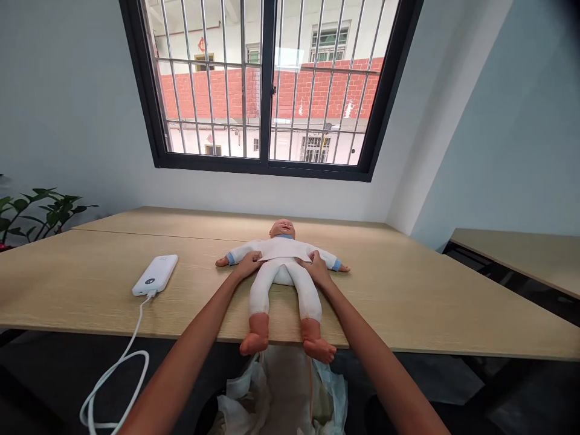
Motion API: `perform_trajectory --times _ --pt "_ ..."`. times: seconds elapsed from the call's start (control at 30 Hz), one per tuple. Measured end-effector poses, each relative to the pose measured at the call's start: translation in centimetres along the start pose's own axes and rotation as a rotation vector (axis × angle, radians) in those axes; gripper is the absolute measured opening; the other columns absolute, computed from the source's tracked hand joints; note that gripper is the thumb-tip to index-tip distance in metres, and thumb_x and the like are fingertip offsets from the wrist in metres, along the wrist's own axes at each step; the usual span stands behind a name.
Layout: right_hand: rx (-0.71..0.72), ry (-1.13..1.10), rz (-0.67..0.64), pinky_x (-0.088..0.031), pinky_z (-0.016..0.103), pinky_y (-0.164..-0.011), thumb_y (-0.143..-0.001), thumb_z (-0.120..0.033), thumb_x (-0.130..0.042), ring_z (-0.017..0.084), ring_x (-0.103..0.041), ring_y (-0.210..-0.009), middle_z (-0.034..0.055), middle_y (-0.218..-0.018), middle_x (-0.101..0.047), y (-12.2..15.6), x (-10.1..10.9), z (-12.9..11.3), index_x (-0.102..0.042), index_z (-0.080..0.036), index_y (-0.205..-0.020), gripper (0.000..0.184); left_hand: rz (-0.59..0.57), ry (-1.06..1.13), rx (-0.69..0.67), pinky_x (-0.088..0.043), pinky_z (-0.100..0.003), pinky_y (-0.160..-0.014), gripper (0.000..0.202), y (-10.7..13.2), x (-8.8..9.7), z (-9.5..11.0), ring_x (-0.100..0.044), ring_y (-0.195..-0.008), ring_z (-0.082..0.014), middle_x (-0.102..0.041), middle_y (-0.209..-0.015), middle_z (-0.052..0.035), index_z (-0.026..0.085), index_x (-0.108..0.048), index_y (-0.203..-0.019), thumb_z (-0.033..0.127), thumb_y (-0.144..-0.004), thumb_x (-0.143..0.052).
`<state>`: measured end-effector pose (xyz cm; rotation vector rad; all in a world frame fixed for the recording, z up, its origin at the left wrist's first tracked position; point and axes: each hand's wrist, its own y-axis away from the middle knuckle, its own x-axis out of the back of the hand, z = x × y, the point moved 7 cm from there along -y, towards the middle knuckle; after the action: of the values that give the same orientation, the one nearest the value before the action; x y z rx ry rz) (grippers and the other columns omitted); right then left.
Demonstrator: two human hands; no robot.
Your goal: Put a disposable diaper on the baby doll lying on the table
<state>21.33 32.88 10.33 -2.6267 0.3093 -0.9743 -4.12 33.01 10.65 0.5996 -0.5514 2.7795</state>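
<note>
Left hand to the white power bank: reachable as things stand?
Probably yes, if the left hand first lets go of the shirt it appears to pinch. The doll's outstretched arm lies close by, but on its near side bare tabletop leaves a way to the power bank.

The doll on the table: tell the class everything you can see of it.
The doll lies face up, head toward the window, arms spread, legs apart. Its head and feet look rubbery. It wears a white, cloth-like top with blue collar and cuffs; its legs are white too. Its feet overhang the near edge of the table. The left hand and right hand hold the top's hem.
</note>
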Motion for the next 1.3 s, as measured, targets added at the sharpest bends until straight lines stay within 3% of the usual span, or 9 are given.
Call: perform_trajectory --times 0.2,0.37,0.5,0.6,0.73,0.9,1.1,1.2,1.3 --pt "-0.044 -0.055 0.080 -0.041 0.030 -0.066 -0.074 -0.072 -0.061 0.020 -0.057 -0.070 0.0010 -0.076 -0.057 -0.1 2.4 -1.1 -0.046 -0.022 -0.089 0.054 0.019 -0.061 0.100 -0.031 -0.025 -0.057 0.028 0.7 1.9 0.8 -0.040 -0.060 -0.0114 -0.044 -0.061 0.0059 0.019 -0.048 -0.069 0.037 -0.071 -0.069" --pt "0.111 -0.239 0.317 -0.039 0.028 -0.062 -0.086 -0.063 -0.053 0.015 -0.044 -0.059 -0.0061 -0.063 -0.040 4.3 7.0 -5.3 -0.047 -0.022 -0.085 0.042 0.241 -0.154 0.045 -0.044 -0.031 -0.078 0.028 6.6 2.6 4.7 -0.058 -0.082 -0.0196 -0.061 -0.085 -0.0028 0.015 -0.058 -0.084 0.041 -0.089 -0.050" --pt "0.214 -0.170 0.043 -0.047 0.033 -0.073 -0.090 -0.060 -0.055 0.020 -0.057 -0.077 0.0042 -0.085 -0.061 10.3 6.8 -7.3 -0.058 -0.019 -0.089 0.041 0.256 -0.135 0.097 -0.046 -0.045 -0.100 0.046 13.8 -0.2 6.5 -0.059 -0.112 -0.0290 -0.060 -0.124 -0.0124 0.019 -0.060 -0.115 0.056 -0.088 -0.054" --pt "0.247 -0.069 -0.104 -0.046 0.044 -0.101 -0.087 -0.056 -0.062 0.028 -0.058 -0.115 0.0124 -0.124 -0.061 13.7 5.7 -7.5 -0.060 -0.019 -0.119 0.050 0.168 -0.131 0.071 -0.032 -0.049 -0.117 0.070 16.2 -2.7 7.1 -0.042 -0.139 -0.0331 -0.049 -0.145 -0.0162 0.018 -0.050 -0.137 0.056 -0.081 -0.066" --pt "0.269 0.015 -0.239 -0.033 0.047 -0.118 -0.085 -0.051 -0.067 0.030 -0.040 -0.141 0.0171 -0.147 -0.047 14.8 3.2 -7.7 -0.050 -0.015 -0.141 0.069 0.074 -0.137 0.062 -0.023 -0.048 -0.123 0.082 15.3 -4.2 6.9 -0.029 -0.149 -0.0333 -0.034 -0.158 -0.0181 0.014 -0.040 -0.148 0.047 -0.078 -0.069" --pt "0.285 0.018 -0.324 -0.029 0.048 -0.121 -0.086 -0.039 -0.066 0.030 -0.035 -0.145 0.0187 -0.154 -0.041 14.4 0.8 -8.0 -0.048 -0.011 -0.146 0.069 -0.023 -0.176 0.058 -0.023 -0.042 -0.124 0.082 13.5 -5.7 6.9 -0.028 -0.150 -0.0295 -0.030 -0.160 -0.0198 0.007 -0.035 -0.152 0.039 -0.081 -0.060" --pt "0.264 -0.023 -0.293 -0.027 0.048 -0.122 -0.083 -0.034 -0.065 0.030 -0.035 -0.146 0.0187 -0.153 -0.042 12.6 -0.5 -7.6 -0.050 -0.010 -0.144 0.067 -0.038 -0.206 0.067 -0.022 -0.045 -0.124 0.082 11.4 -5.7 5.8 -0.028 -0.150 -0.0318 -0.030 -0.159 -0.0221 0.005 -0.037 -0.151 0.040 -0.080 -0.060" --pt "0.251 -0.076 -0.281 -0.028 0.049 -0.121 -0.087 -0.045 -0.062 0.029 -0.036 -0.145 0.0182 -0.154 -0.042 12.2 0.2 -7.2 -0.049 -0.011 -0.145 0.068 0.014 -0.123 0.046 -0.022 -0.044 -0.124 0.078 11.3 -4.7 5.6 -0.029 -0.149 -0.0305 -0.032 -0.159 -0.0196 0.010 -0.042 -0.148 0.045 -0.082 -0.061" --pt "0.250 -0.152 -0.204 -0.031 0.046 -0.120 -0.091 -0.052 -0.056 0.027 -0.041 -0.142 0.0136 -0.151 -0.047 13.7 3.7 -7.5 -0.050 -0.018 -0.143 0.063 0.237 -0.091 0.015 -0.030 -0.045 -0.120 0.057 14.4 -2.4 7.0 -0.042 -0.141 -0.0289 -0.049 -0.147 -0.0156 0.017 -0.053 -0.135 0.046 -0.086 -0.059"
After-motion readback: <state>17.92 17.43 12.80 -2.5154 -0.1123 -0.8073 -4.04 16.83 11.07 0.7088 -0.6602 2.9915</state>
